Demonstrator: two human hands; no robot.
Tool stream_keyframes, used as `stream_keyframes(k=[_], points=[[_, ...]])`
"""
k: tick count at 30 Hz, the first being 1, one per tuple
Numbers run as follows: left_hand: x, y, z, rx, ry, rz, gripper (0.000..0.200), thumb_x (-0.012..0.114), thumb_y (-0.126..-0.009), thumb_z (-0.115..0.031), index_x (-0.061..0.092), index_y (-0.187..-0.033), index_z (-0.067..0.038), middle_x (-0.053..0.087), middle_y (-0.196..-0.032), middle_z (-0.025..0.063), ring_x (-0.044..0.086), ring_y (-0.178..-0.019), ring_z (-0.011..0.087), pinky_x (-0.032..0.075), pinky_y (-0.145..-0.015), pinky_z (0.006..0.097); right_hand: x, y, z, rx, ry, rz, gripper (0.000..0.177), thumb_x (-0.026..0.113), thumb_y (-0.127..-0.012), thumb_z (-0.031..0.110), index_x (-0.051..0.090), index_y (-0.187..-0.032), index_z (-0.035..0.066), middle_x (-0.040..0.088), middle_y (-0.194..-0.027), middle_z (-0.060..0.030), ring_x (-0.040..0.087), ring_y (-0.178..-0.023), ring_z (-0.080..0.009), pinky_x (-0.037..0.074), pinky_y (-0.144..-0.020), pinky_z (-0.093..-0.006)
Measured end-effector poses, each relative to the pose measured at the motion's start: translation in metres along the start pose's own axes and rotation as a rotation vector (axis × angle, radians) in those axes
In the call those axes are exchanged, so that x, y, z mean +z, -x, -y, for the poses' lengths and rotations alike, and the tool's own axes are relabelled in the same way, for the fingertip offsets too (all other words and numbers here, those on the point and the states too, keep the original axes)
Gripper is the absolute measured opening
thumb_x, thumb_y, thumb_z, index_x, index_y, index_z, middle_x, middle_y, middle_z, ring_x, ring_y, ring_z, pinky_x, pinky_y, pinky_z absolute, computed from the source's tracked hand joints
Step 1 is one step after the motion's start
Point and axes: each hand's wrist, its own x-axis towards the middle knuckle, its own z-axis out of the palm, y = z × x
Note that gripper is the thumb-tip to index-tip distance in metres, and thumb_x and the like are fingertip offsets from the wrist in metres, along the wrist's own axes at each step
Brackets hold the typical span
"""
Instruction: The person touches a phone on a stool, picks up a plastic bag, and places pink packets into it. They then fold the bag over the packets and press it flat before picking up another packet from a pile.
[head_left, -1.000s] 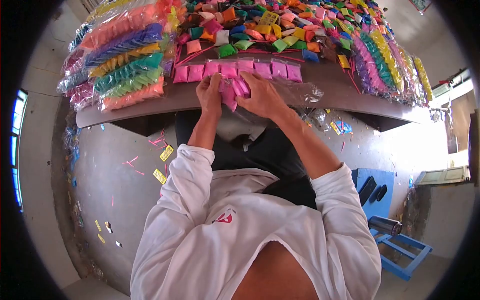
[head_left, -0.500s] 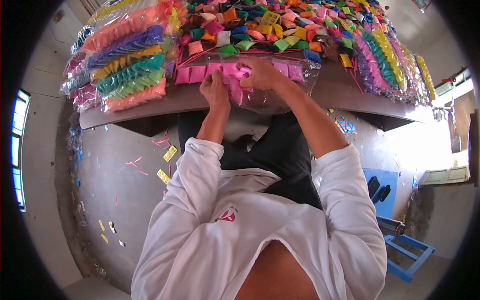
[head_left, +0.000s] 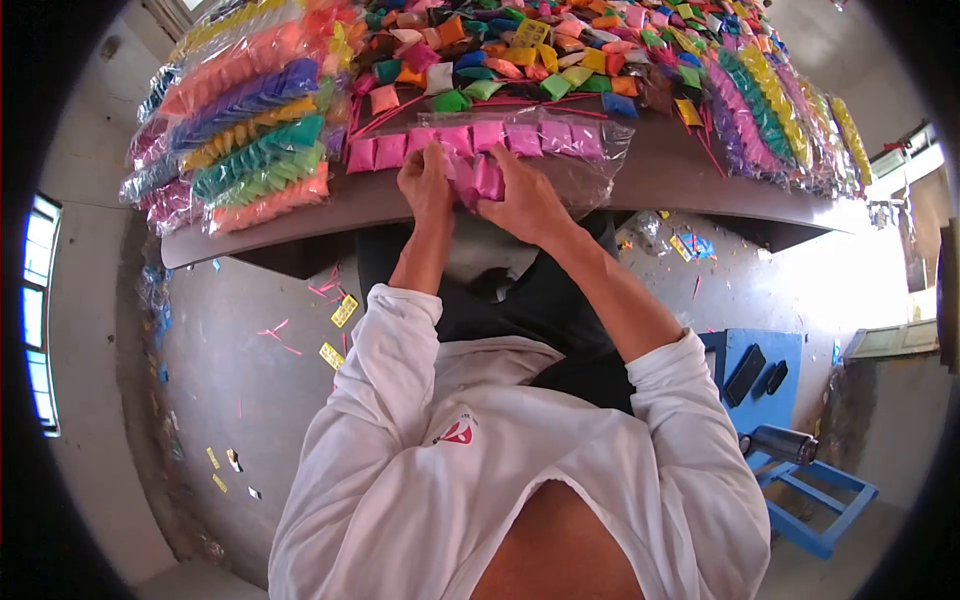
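Note:
My left hand (head_left: pixel 427 185) is closed in a pinch at the near edge of the row, on a small pink packet (head_left: pixel 460 178). Close beside it, my right hand (head_left: pixel 525 198) has thumb and fingers around another pink packet (head_left: pixel 489 180). The fingertips of both hands are partly hidden, and the two packets almost touch. Just beyond the hands, a row of pink packets (head_left: pixel 487 136) lies side by side under a clear plastic bag (head_left: pixel 590 178) that spreads to the right.
A loose heap of coloured packets (head_left: pixel 484 88) covers the back of the brown table (head_left: pixel 660 170). Bagged rows of packets (head_left: pixel 262 145) are stacked at the left, with more bagged rows (head_left: pixel 765 110) at the right. Pink strips (head_left: pixel 375 122) lie by the heap. A blue stool (head_left: pixel 825 505) stands lower right.
My right hand has drawn back toward me and turned, uncovering more of the pink row behind. The pink packets between my hands have shifted. My left hand stays nearly in place.

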Motion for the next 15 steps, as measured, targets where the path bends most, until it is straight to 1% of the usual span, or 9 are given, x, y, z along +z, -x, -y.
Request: stream_keyframes(k=[3,6,9,13,15], points=[[0.001,0.005,-0.005,0.011,0.034,0.048,0.024,0.063,-0.087,-0.019,0.054,-0.067,-0.01,0.047,-0.067,-0.0074,0.039,-0.063,0.004,0.029,-0.055,0.0243,0.006,-0.004,-0.004,-0.052,0.004,-0.016,0.07,0.073,-0.069,0.023,0.044,-0.129,0.001,0.062,-0.101,-0.0268,0.06,-0.095,-0.0425,0.048,-0.08,-0.0448],[-0.008,0.004,-0.011,-0.019,0.019,0.159,0.02,0.065,-0.087,-0.019,0.058,-0.071,-0.01,0.049,-0.07,-0.0089,0.039,-0.065,0.0027,0.029,-0.056,0.0231,0.005,-0.009,-0.006,-0.085,0.017,0.028,0.071,0.074,-0.068,0.022,0.044,-0.128,0.001,0.062,-0.099,-0.0261,0.06,-0.094,-0.0421,0.048,-0.079,-0.0444],[-0.013,0.003,-0.017,-0.059,0.028,0.227,0.016,0.066,-0.087,-0.017,0.061,-0.075,-0.01,0.051,-0.072,-0.0092,0.04,-0.066,0.0017,0.029,-0.057,0.0218,0.005,-0.018,-0.011,-0.129,0.042,0.062,0.072,0.075,-0.068,0.022,0.043,-0.128,-0.001,0.063,-0.098,-0.0262,0.061,-0.094,-0.0421,0.049,-0.079,-0.0441],[-0.016,0.004,-0.021,-0.033,-0.016,0.253,0.013,0.066,-0.087,-0.017,0.063,-0.079,-0.008,0.053,-0.073,-0.0086,0.041,-0.066,0.0019,0.031,-0.057,0.0209,0.006,-0.025,-0.016,-0.165,0.063,0.065,0.07,0.074,-0.069,0.022,0.044,-0.126,-0.004,0.062,-0.098,-0.0275,0.06,-0.094,-0.0425,0.048,-0.081,-0.0443],[-0.017,0.005,-0.021,-0.005,-0.044,0.247,0.012,0.066,-0.087,-0.017,0.064,-0.081,-0.007,0.054,-0.075,-0.008,0.043,-0.067,0.0021,0.033,-0.058,0.0203,0.003,-0.021,-0.012,-0.122,0.045,0.073,0.066,0.073,-0.07,0.023,0.046,-0.123,-0.005,0.062,-0.099,-0.028,0.06,-0.095,-0.0428,0.048,-0.082,-0.0445]])
